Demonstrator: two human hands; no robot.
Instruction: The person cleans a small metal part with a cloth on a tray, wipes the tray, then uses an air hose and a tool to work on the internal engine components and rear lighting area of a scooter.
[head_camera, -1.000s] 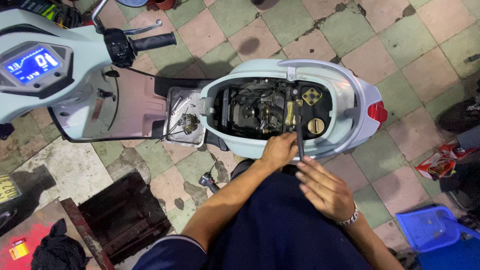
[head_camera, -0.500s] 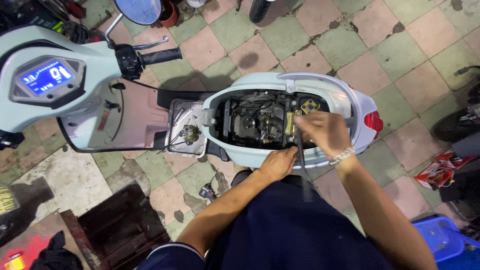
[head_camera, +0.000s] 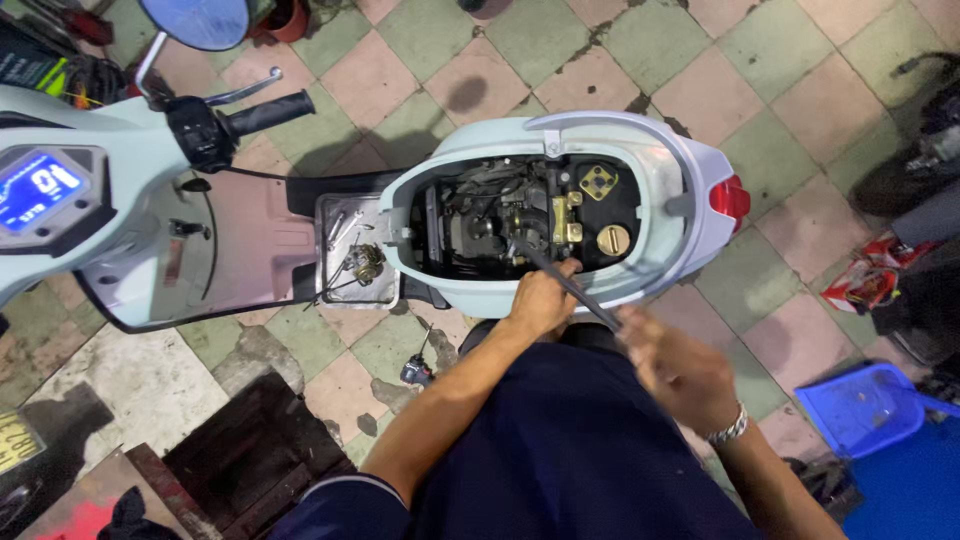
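Fingers of the left hand (head_camera: 540, 300) curl on the scooter (head_camera: 640, 290) rim; the blurred right hand (head_camera: 680, 370) probably grips the long tool (head_camera: 565, 282) inside the uncovered engine bay (head_camera: 480, 215), work unfinished.

The scooter body (head_camera: 660, 160) is glossy pale-blue plastic, its open bay at twelve o'clock showing dull, greasy metal engine parts (head_camera: 480, 215) and a brass-coloured cap (head_camera: 612, 239). The long tool (head_camera: 565, 283) under the left hand (head_camera: 540, 300) is dark matt metal. The right hand (head_camera: 672, 368) wears a shiny metal bracelet (head_camera: 730, 428) at four o'clock, above rough, stained floor tiles (head_camera: 480, 85).
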